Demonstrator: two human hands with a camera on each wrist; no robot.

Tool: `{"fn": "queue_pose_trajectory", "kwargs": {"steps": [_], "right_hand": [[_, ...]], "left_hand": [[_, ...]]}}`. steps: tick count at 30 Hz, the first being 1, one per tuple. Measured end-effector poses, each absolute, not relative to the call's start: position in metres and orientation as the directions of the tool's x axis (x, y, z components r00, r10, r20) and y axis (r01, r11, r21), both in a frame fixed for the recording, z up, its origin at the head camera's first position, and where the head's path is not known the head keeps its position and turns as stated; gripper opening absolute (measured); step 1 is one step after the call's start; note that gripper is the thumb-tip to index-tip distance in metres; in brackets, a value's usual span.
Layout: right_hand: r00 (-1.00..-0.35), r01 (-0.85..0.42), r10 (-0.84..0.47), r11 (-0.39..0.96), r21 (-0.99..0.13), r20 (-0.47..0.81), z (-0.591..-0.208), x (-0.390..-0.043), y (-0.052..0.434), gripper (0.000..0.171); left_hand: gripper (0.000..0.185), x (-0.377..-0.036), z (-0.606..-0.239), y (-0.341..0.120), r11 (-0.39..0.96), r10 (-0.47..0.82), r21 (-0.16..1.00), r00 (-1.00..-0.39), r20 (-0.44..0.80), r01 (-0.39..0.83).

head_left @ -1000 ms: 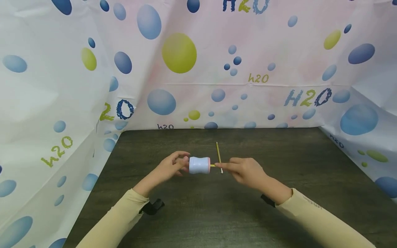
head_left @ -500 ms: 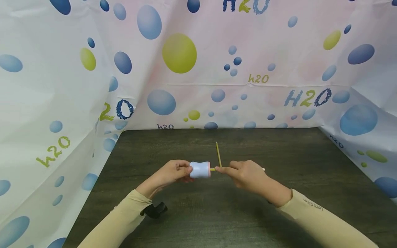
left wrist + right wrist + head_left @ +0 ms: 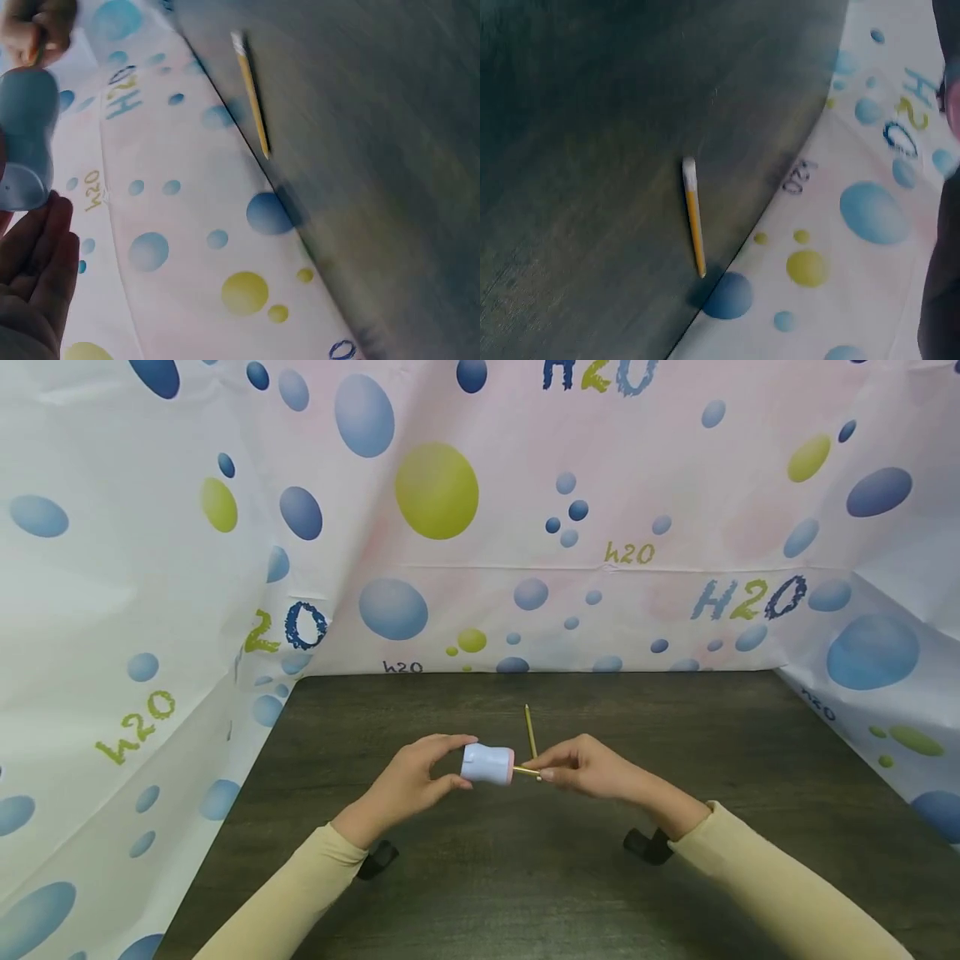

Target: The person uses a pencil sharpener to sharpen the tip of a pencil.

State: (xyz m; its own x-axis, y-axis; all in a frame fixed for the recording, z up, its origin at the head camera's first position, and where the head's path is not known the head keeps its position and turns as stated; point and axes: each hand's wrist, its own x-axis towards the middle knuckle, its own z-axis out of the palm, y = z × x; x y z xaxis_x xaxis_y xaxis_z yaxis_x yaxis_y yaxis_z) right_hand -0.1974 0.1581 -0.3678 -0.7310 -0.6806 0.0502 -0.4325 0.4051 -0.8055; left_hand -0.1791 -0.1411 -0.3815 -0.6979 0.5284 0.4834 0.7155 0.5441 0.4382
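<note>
My left hand (image 3: 405, 783) holds a light blue pencil sharpener (image 3: 487, 765) with a pink end, thumb below and fingers above its left end. The sharpener is lifted over the dark table, its pink end facing right. A yellow pencil (image 3: 524, 771) sticks into that end, and my right hand (image 3: 596, 768) pinches it between thumb and fingers. In the left wrist view the blue sharpener (image 3: 26, 142) stands at the left edge, with the right hand (image 3: 36, 34) beyond it. The pencil's tip is hidden inside the sharpener.
A second yellow pencil (image 3: 530, 728) lies on the dark table (image 3: 375, 702) behind the hands; its white end (image 3: 689, 174) shows in the right wrist view. A white sheet with blue and green dots (image 3: 637, 610) rises behind and at both sides of the table.
My right hand has turned on the pencil, from a pointing forefinger to a pinch with the wrist raised. My left hand has spread its thumb and fingers round the sharpener, which tilts slightly.
</note>
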Motion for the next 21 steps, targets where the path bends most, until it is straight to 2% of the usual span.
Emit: {"fn": "queue_pose_trajectory", "kwargs": {"steps": [3, 6, 8, 12, 14, 16, 21], "right_hand": [[-0.735, -0.397, -0.678, 0.429, -0.811, 0.0, -0.367, -0.199, 0.16, 0.028], [-0.73, -0.493, -0.683, 0.483, -0.724, 0.041, -0.367, -0.195, 0.16, 0.03], [-0.697, -0.616, -0.706, 0.502, -0.607, 0.124, -0.367, -0.191, 0.159, 0.031], [-0.572, -0.82, -0.742, 0.506, -0.268, 0.35, -0.368, -0.185, 0.156, 0.036], [-0.51, -0.847, -0.74, 0.52, -0.108, 0.438, -0.369, -0.184, 0.156, 0.04], [-0.466, -0.845, -0.737, 0.535, 0.002, 0.49, -0.372, -0.184, 0.156, 0.042], [-0.377, -0.827, -0.752, 0.537, 0.17, 0.54, -0.375, -0.183, 0.159, 0.037]], "left_hand": [[0.056, -0.181, -0.382, -0.14, 0.542, 0.523, 0.461, -0.711, 0.469, 0.703], [0.055, -0.183, -0.383, -0.142, 0.549, 0.5, 0.54, -0.768, 0.401, 0.638], [0.054, -0.184, -0.382, -0.144, 0.544, 0.482, 0.603, -0.806, 0.344, 0.583], [0.055, -0.186, -0.379, -0.15, 0.503, 0.481, 0.711, -0.843, 0.242, 0.491], [0.059, -0.189, -0.377, -0.152, 0.446, 0.512, 0.78, -0.84, 0.179, 0.438], [0.065, -0.193, -0.377, -0.153, 0.391, 0.543, 0.847, -0.834, 0.103, 0.359], [0.083, -0.2, -0.38, -0.154, 0.319, 0.575, 0.945, -0.807, -0.135, 0.07]]}}
